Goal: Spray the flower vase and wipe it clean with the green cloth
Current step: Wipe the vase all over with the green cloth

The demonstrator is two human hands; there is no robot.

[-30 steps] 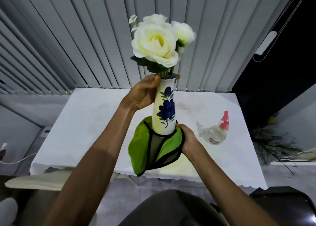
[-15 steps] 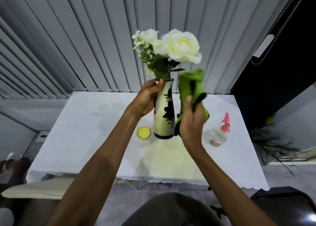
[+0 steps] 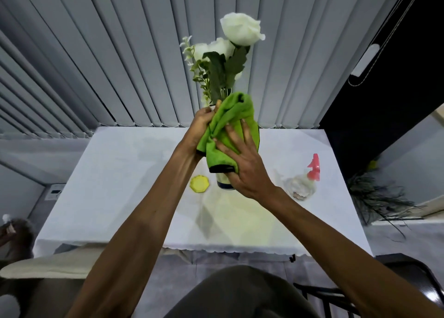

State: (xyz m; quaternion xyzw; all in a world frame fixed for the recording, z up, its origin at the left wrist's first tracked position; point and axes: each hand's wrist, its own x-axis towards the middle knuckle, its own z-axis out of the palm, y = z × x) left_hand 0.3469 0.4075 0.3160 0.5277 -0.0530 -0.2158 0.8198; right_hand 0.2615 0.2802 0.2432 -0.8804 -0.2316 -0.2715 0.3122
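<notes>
— Near the middle of the white-clothed table (image 3: pixel 120 173), toward its far edge: what stands there?

— The flower vase (image 3: pixel 224 182), upright, almost wholly wrapped in the green cloth (image 3: pixel 225 128). Only its lower part with a dark blue band at the foot shows below the cloth's black-trimmed hem. White roses (image 3: pixel 241 29) and green leaves rise from its mouth.

— And the hands?

— The left hand (image 3: pixel 203 123) is clasped around the vase's neck, thumb up against the stems, with cloth bunched against it. The right hand (image 3: pixel 242 166) lies flat with fingers spread, pressing the cloth onto the near side of the vase (the thumb reaches down beside the bare foot). Both forearms stretch up from the bottom of the frame.

— What else is on the table?

— A small yellow, many-sided lid (image 3: pixel 199 184) lies just left of the vase's foot, close by but apart from it. Toward the right edge rests a clear spray bottle (image 3: pixel 301 188) with a red trigger head (image 3: pixel 314 168), well apart from the vase; neither hand touches it. A pale yellowish patch marks the tablecloth in front of the vase.

— The setting?

— Grey vertical blinds (image 3: pixel 108 53) hang behind the far edge, with a dark opening to their right. Dark feathery twigs (image 3: pixel 377 197) lie beyond the table's right edge, and a dark-clothed knee (image 3: pixel 240 291) shows at the bottom.
</notes>
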